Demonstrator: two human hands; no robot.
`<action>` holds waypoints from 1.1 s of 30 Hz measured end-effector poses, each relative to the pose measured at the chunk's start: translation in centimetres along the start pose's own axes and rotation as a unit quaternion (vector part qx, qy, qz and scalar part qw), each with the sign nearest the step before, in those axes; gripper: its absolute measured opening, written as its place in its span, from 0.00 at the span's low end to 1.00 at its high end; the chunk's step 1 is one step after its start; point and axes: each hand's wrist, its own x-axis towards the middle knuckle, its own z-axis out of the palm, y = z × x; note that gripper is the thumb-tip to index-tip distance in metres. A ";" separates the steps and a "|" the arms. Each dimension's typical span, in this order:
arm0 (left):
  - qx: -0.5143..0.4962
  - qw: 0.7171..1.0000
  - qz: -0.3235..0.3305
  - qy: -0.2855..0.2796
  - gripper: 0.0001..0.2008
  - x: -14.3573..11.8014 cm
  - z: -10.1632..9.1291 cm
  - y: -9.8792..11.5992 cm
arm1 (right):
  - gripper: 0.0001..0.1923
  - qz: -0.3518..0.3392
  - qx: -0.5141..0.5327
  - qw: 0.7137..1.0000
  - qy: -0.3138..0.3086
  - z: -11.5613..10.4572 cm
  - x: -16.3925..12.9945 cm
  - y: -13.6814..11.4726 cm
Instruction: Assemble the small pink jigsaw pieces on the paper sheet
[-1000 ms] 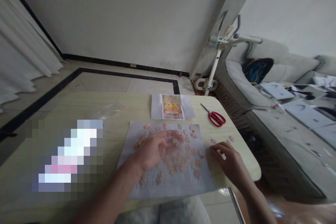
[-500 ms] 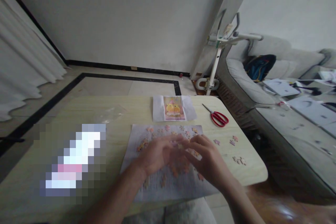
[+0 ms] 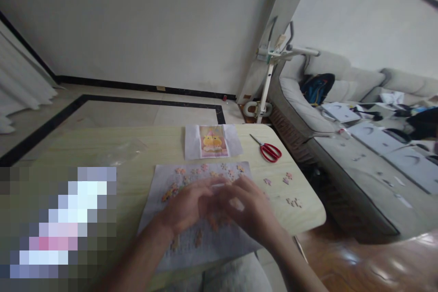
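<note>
My left hand (image 3: 187,204) and my right hand (image 3: 250,205) meet over a white paper sheet (image 3: 150,232). The left is cupped with its fingers pointing right, but their tips are blurred and partly hidden. On the right, thumb and fingers curl together in a pinch against the left; whatever lies between them cannot be made out. Small jigsaw pieces (image 3: 170,191) in pink, orange and yellow lie around the hands on the sheet. Beyond it rests a printed picture (image 3: 214,141) of two yellow cartoon figures.
Red-handled scissors (image 3: 270,152) lie at the table's right, with several loose puzzle pieces (image 3: 294,202) nearer the right edge. Clear plastic (image 3: 126,151) lies on the left. A pixelated patch covers the lower left. A grey sofa (image 3: 362,164) stands to the right.
The view has swung right, so the table and its contents appear further left. My hands stay together over the sheet, and the right has drawn in closer to the left.
</note>
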 end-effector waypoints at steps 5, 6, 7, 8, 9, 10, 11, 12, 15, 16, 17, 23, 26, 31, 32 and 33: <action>-0.005 1.000 -0.005 0.010 0.20 0.0 -0.1 0.0 | 0.06 0.001 0.007 0.994 0.107 1.4 0.1 -0.1; -0.005 1.000 -0.008 0.015 0.20 0.0 -0.1 0.0 | 0.06 -0.001 0.010 0.992 0.126 1.7 0.2 -0.1; -0.006 1.000 -0.011 0.019 0.20 0.1 -0.1 -0.1 | 0.07 -0.002 0.013 0.990 0.144 2.1 0.2 0.0; -0.006 1.000 -0.011 0.024 0.20 0.1 -0.1 -0.1 | 0.07 -0.002 0.016 0.987 0.160 2.3 0.1 0.0; -0.008 1.000 -0.011 0.026 0.20 0.1 -0.1 -0.1 | 0.07 0.001 0.020 0.985 0.173 2.6 0.1 0.0; -0.011 1.000 -0.010 0.026 0.19 0.1 -0.1 -0.1 | 0.08 0.006 0.025 0.983 0.183 2.7 0.0 0.0; -0.012 1.000 -0.011 0.025 0.19 0.1 -0.1 -0.1 | 0.08 0.015 0.034 0.981 0.191 2.8 -0.1 0.0; -0.013 1.000 -0.011 0.023 0.19 0.0 0.0 0.0 | 0.08 0.024 0.048 0.979 0.199 2.9 -0.1 -0.1; -0.016 1.000 -0.015 0.023 0.19 -0.1 0.3 0.2 | 0.07 0.056 0.095 0.971 0.211 2.9 -0.2 -0.4; -0.016 0.999 -0.014 0.026 0.19 -0.1 0.4 0.2 | 0.07 0.066 0.103 0.970 0.212 3.0 -0.2 -0.5; -0.016 0.999 -0.014 0.028 0.19 -0.2 0.5 0.3 | 0.08 0.074 0.104 0.969 0.213 3.1 -0.2 -0.5; -0.005 1.000 -0.008 0.005 0.18 -0.1 0.9 0.4 | 0.12 0.096 0.082 0.970 0.208 3.5 -0.3 0.1; -0.010 1.000 0.000 -0.015 0.18 0.0 0.7 0.2 | 0.15 0.087 0.081 0.972 0.202 3.3 -0.5 0.4; -0.028 0.999 0.007 -0.038 0.23 0.0 0.3 0.0 | 0.13 0.042 0.093 0.983 0.150 2.3 -0.9 0.8; -0.031 0.999 0.008 -0.037 0.24 -0.1 0.3 0.0 | 0.13 0.037 0.095 0.985 0.142 2.1 -1.0 0.8; -0.034 0.999 0.005 -0.037 0.24 -0.1 0.4 0.1 | 0.13 0.033 0.095 0.986 0.133 2.0 -1.1 0.9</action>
